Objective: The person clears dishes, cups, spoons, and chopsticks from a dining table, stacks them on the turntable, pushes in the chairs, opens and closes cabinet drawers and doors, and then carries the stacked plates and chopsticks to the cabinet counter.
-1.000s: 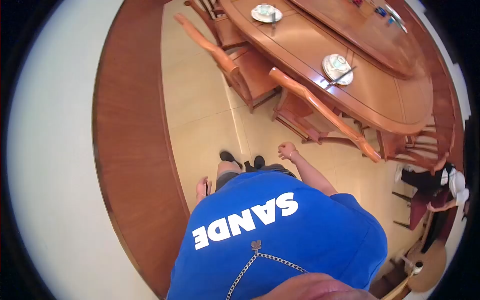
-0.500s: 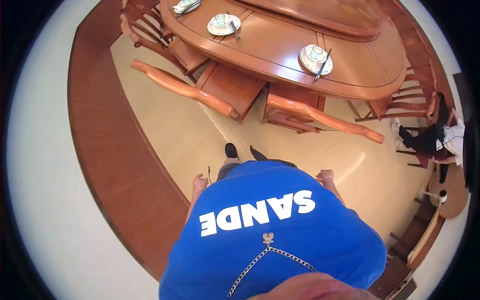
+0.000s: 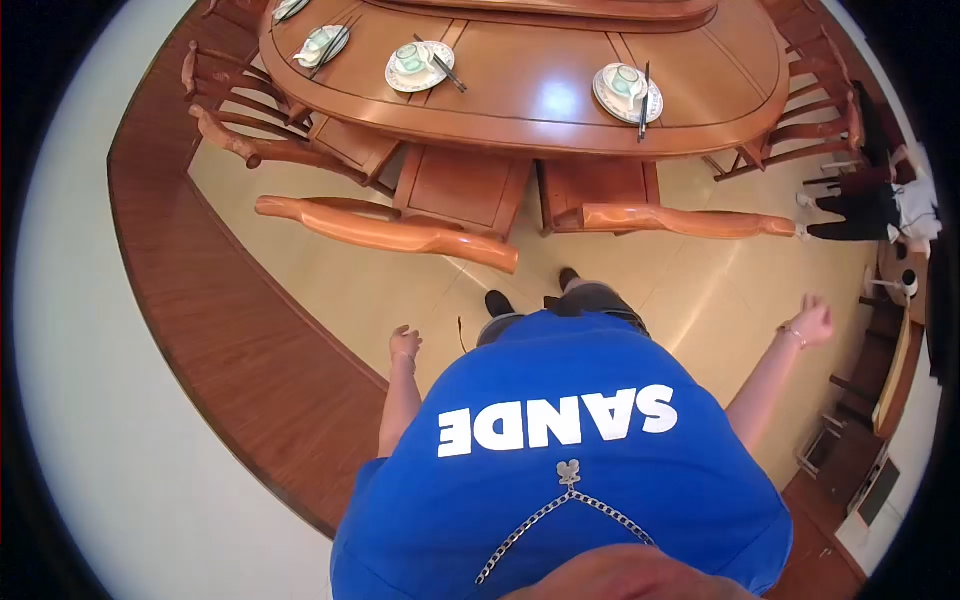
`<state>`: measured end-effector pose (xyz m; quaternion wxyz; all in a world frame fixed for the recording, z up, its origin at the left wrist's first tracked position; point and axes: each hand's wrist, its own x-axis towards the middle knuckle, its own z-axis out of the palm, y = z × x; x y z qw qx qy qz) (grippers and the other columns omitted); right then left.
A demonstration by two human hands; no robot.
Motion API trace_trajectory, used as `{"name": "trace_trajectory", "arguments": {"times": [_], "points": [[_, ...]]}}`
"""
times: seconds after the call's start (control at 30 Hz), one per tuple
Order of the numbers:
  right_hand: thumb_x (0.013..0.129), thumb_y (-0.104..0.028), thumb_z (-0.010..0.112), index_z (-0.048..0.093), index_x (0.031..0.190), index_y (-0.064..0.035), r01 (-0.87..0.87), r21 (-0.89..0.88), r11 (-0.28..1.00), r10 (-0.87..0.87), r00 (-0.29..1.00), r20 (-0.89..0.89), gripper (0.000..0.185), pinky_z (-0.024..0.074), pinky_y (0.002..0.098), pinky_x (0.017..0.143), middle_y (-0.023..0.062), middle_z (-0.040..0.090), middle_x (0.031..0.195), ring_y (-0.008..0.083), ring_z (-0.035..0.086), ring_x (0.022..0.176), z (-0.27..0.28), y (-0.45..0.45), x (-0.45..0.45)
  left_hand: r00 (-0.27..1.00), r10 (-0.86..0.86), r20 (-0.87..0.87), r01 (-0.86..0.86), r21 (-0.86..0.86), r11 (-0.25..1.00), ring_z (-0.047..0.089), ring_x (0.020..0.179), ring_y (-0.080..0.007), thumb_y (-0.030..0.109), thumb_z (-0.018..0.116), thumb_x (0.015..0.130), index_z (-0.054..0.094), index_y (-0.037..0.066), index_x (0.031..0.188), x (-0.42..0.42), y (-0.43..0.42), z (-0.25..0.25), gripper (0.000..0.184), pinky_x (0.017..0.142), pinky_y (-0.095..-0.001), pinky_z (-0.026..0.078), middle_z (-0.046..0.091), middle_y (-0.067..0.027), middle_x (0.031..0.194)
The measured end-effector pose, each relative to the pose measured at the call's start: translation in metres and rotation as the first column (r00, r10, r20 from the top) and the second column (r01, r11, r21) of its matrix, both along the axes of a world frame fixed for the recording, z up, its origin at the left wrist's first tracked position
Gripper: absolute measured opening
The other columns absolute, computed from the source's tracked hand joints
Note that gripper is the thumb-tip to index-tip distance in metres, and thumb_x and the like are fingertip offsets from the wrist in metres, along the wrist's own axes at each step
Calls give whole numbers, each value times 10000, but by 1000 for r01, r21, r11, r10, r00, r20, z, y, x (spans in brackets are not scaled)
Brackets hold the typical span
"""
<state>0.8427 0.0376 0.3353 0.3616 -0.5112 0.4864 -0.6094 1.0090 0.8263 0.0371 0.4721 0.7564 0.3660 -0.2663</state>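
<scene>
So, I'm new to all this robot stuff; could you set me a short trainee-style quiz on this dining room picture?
1. True or false: the left hand and right hand are clasped together.
2. Fill in: a pair of ____ lies over the rightmost plate on the table.
3. Which word is on the blue shirt?
A) DANCE
B) SANDE
C) MUSIC

Key:
1. False; they are apart, one on each side of the body.
2. Chopsticks.
3. B; it appears upside down in this view.

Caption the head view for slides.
Left hand and right hand flank a blue SANDE T-shirt before wooden chairs and a dining table set with plates and chopsticks.
</scene>
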Motion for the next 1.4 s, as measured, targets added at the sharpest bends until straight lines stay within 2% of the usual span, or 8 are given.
{"name": "trace_trajectory", "arguments": {"times": [0.3, 0.53, 0.63, 0.7, 0.73, 0.8, 0.83, 1.4], "points": [[857, -31, 609, 491, 1151, 152, -661, 23, 750, 651, 732, -204, 366, 584, 314, 732, 176, 601, 1024, 212, 633, 862, 50, -26, 236, 997, 70, 12, -70, 0, 998, 666, 704, -208, 49, 626, 838, 518, -8, 1254, -44, -89, 12, 434, 547, -300, 520, 656, -140, 937], [859, -98, 621, 578, 1065, 92, -661, 670, 336, 906, 422, -39, 283, 583, 350, 696, 161, 635, 980, 252, 655, 830, -103, -56, 389, 986, 165, -2, -164, -121, 979, 673, 923, -273, 121, 666, 841, 571, 7, 1239, -127, -136, -86, 424, 831, -367, 537, 671, -202, 1049], [793, -118, 699, 647, 808, 29, -632, 740, 229, 940, 340, 0, 156, 512, 354, 525, 120, 641, 723, 221, 623, 616, -160, -49, 423, 991, 26, -132, 9, 259, 966, 672, 944, -282, 133, 662, 839, 581, 0, 1229, -110, -192, 32, 419, 837, -369, 538, 666, -213, 1054], [757, -177, 727, 651, 700, 25, -715, 544, 440, 796, 29, -605, 223, 511, 374, 542, 123, 650, 669, 222, 643, 624, -179, -42, 431, 1000, -10, -1, 10, 206, 978, 681, 925, -277, 139, 639, 840, 588, -12, 1213, -143, -170, -19, 406, 783, -365, 554, 665, -221, 1040], [717, -224, 747, 650, 710, 58, -568, 728, 383, 908, 84, -411, 299, 521, 371, 574, 144, 667, 687, 221, 671, 677, -188, -38, 438, 995, 103, -9, -101, 115, 988, 686, 895, -260, 144, 636, 840, 589, -22, 1206, -148, -171, -16, 405, 742, -353, 557, 671, -219, 1010], [721, -205, 743, 648, 778, 80, -783, 331, 527, 712, 193, -675, 306, 503, 358, 444, 180, 660, 664, 227, 644, 501, -224, -32, 443, 959, 281, -23, -282, -30, 959, 689, 815, -229, 147, 632, 839, 588, -33, 1199, -155, -169, -7, 405, 669, -331, 555, 681, -203, 945], [719, -195, 739, 646, 790, 64, -649, 603, 463, 827, 71, -558, 284, 504, 343, 446, 161, 648, 644, 227, 644, 510, -194, -17, 443, 939, 343, -33, -344, -80, 936, 687, 766, -214, 144, 631, 839, 587, -34, 1199, -161, -169, -4, 405, 636, -321, 549, 687, -189, 911], [706, -152, 726, 645, 836, 145, -657, 599, 458, 843, 106, -528, 334, 534, 356, 419, 229, 663, 752, 290, 669, 582, -183, -9, 440, 968, 251, 12, -249, 177, 952, 679, 698, -197, 129, 642, 803, 588, -41, 1202, -184, -207, 19, 437, 606, -302, 531, 690, -183, 963]]}}
